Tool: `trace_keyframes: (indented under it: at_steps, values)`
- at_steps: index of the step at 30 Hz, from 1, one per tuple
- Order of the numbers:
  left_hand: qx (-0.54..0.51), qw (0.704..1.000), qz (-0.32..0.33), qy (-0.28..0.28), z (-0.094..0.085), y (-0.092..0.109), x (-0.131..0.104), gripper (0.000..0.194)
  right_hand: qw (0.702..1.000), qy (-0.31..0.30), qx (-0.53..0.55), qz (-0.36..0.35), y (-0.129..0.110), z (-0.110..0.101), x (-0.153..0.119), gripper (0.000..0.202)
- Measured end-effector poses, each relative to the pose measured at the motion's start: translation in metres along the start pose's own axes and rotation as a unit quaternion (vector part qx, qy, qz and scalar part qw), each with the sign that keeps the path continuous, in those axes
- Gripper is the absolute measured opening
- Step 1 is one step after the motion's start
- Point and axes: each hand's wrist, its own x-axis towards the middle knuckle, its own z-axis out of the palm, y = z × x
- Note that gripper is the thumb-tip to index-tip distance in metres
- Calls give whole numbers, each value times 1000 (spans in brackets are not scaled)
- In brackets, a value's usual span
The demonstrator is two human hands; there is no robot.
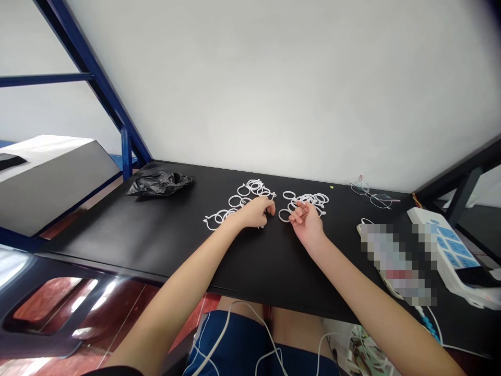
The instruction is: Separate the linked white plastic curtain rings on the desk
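Several white rings lie on the black table (pixel 176 245) in two groups. My left hand (pixel 257 211) is over the right side of the left group of rings (pixel 235 201), palm down with its fingers bent; what is under the fingertips is hidden. At the near left edge of the right group of rings (pixel 321 198), my right hand (pixel 307 222) is turned partly palm up with its fingers curled. A single ring (pixel 284 215) shows right beside its fingertips. Whether these fingers grip a ring cannot be made out.
A crumpled black plastic bag (pixel 160 184) lies at the back left. Eyeglasses (pixel 380 200), a blurred-out phone (pixel 395 261) and a white power strip (pixel 454 250) are on the right. White cables (pixel 266 326) hang over my lap.
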Motion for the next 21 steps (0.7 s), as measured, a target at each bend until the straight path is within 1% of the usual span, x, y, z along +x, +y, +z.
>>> trace_keyframes:
  at_steps: [5, 10, 12, 15, 18, 20, 21]
  values:
    - [2, 1000, -4, 0, 0, -1, 0, 36, 997, 17, 63, 52, -9, 1, 1, 42]
    - [-26, 999, -26, -15, -2, 3, -2, 33, 996, -3, 77, 44, -13, 0, -2, 57]
    - [-30, 999, -27, -15, -2, 5, -2, 33, 996, -3, 81, 43, -13, 0, -4, 58]
    - [-22, 999, -15, -26, -2, 8, -2, 31, 995, -4, 89, 53, -13, 4, -10, 55]
    - [9, 1000, 5, -28, -1, 10, -1, 26, 994, -35, 73, 79, -13, 9, -18, 52]
    - [27, 999, 13, -21, 0, 11, -1, 22, 987, -76, 64, 127, -14, 12, -23, 51]
    - [32, 999, 14, -15, 1, 12, -1, 21, 978, -111, 56, 166, -14, 14, -25, 50]
